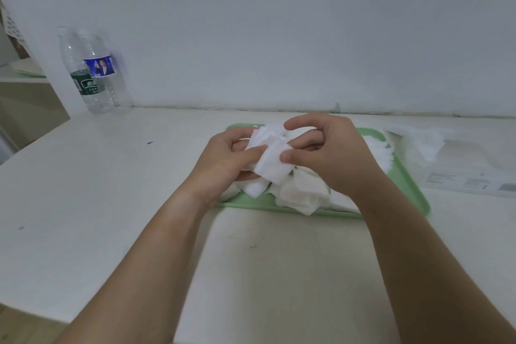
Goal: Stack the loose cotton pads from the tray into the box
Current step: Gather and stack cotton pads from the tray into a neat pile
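My left hand (226, 156) and right hand (329, 153) pinch 1 small stack of cotton pads (272, 159) over the tray (410, 190). I judge I'm squaring it; boxing next needs flush edges.

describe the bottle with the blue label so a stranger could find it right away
Start at the white table and go to its far left corner by the wall, where two clear plastic bottles stand close together. The blue-label bottle is the right-hand one; its neighbour, the green-label bottle, wears a dark green band lower down.
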A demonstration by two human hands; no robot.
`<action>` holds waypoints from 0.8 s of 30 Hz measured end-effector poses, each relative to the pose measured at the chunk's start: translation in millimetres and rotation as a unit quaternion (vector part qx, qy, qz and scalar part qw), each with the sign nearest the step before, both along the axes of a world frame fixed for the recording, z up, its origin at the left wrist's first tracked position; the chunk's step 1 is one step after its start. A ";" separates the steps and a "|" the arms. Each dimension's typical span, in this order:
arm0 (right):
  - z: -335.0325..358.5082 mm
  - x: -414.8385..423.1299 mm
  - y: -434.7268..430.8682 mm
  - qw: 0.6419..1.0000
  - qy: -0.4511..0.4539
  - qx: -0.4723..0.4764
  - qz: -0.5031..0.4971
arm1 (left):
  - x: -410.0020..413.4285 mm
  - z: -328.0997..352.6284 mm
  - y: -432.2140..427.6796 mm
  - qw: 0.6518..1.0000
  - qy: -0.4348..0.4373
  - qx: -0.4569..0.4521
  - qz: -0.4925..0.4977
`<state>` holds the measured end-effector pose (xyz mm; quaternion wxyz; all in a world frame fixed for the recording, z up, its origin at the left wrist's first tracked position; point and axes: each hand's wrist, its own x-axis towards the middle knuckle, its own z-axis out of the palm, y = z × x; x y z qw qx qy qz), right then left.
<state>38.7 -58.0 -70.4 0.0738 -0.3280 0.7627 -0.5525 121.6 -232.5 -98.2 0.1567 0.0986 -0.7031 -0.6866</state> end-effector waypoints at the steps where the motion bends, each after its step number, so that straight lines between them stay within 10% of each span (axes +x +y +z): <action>1: -0.1 -0.3 -0.7 1.000 0.008 0.006 -0.011 | 0.2 0.2 0.9 1.000 -0.004 -0.002 -0.007; 24: -13.6 -1.4 -10.8 0.995 0.030 0.008 -0.096 | 3.8 2.8 5.4 0.998 -0.025 -0.042 -0.032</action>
